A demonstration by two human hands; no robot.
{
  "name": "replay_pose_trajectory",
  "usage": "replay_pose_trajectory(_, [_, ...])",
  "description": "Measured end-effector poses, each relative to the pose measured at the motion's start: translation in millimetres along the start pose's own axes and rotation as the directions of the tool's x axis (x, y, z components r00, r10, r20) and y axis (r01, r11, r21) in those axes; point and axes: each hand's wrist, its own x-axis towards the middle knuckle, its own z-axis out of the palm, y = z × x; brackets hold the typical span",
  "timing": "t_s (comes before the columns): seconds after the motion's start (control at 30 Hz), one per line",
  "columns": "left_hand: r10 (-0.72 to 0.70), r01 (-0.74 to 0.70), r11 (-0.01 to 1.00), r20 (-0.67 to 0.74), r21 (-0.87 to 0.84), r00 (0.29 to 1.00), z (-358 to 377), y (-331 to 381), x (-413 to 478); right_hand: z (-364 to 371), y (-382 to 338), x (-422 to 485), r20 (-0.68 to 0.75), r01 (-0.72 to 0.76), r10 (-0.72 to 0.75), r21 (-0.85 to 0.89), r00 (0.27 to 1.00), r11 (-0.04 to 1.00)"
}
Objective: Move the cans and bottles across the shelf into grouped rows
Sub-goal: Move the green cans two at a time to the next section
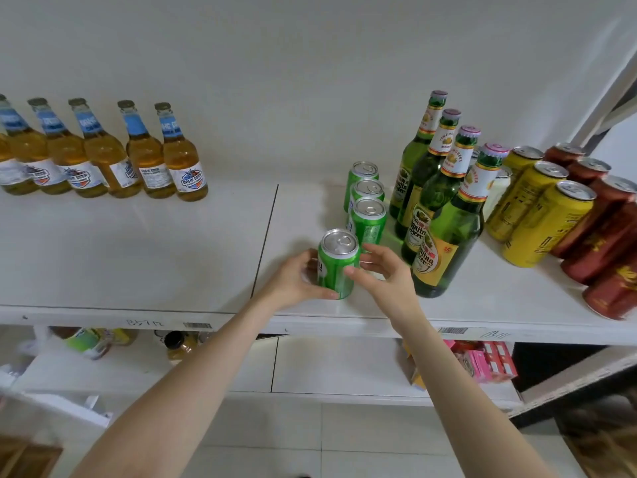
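Note:
A green can (336, 262) stands upright near the front edge of the white shelf (138, 257). My left hand (296, 281) grips its left side, thumb across the lower front. My right hand (382, 274) holds its right side, thumb on the front and fingers behind. Three more green cans (367, 201) stand in a row behind it. To their right are several green beer bottles (444, 208), then yellow cans (537, 208) and red cans (606, 236). Several amber bottles with blue labels (103, 157) line the back left.
A seam (265, 236) splits the shelf boards just left of the held can. A lower shelf holds jars (175, 345) and pink boxes (482, 360). A shelf upright (606, 98) rises at the right.

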Motion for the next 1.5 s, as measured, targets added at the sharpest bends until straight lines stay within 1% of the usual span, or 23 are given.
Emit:
replay_pose_trajectory(0.1, [0.012,-0.013,1.000,0.048,0.020,0.999,12,6,-6,-4,-4,-7,0.029,0.025,-0.025,0.004,0.999,1.000])
replay_pose_trajectory(0.2, [0.027,-0.029,0.999,0.070,0.034,0.997,23,12,-6,-13,-4,-11,0.019,0.032,-0.032,0.025,0.999,0.999])
replay_pose_trajectory(0.37, [0.057,-0.059,0.996,0.038,0.070,0.998,36,19,4,-22,-2,-5,-0.017,0.039,-0.038,0.065,0.999,0.997])
replay_pose_trajectory(0.67, [0.010,-0.008,0.997,-0.024,0.075,1.000,45,19,29,-23,4,18,-0.076,0.053,-0.047,0.073,0.996,0.996])
replay_pose_trajectory(1.0, [0.007,-0.006,0.995,-0.005,0.099,1.000,44,17,34,-25,8,23,-0.061,0.011,-0.006,0.078,0.998,0.997])
replay_pose_trajectory(1.2, [0.036,-0.042,0.992,0.055,0.119,0.998,35,20,31,-26,6,22,-0.067,-0.027,0.033,0.092,0.997,0.995])
replay_pose_trajectory(1.27, [0.027,-0.034,0.993,0.057,0.116,0.998,31,22,28,-25,5,20,-0.094,-0.039,0.049,0.103,0.994,0.994])
replay_pose_trajectory(1.37, [0.020,-0.026,0.991,0.048,0.132,0.999,23,21,21,-22,4,10,-0.190,-0.069,0.085,0.089,0.978,0.994])
replay_pose_trajectory(1.5, [-0.025,0.027,0.981,-0.012,0.192,1.000,7,11,4,-16,4,-13,-0.294,-0.158,0.134,-0.060,0.946,0.986])
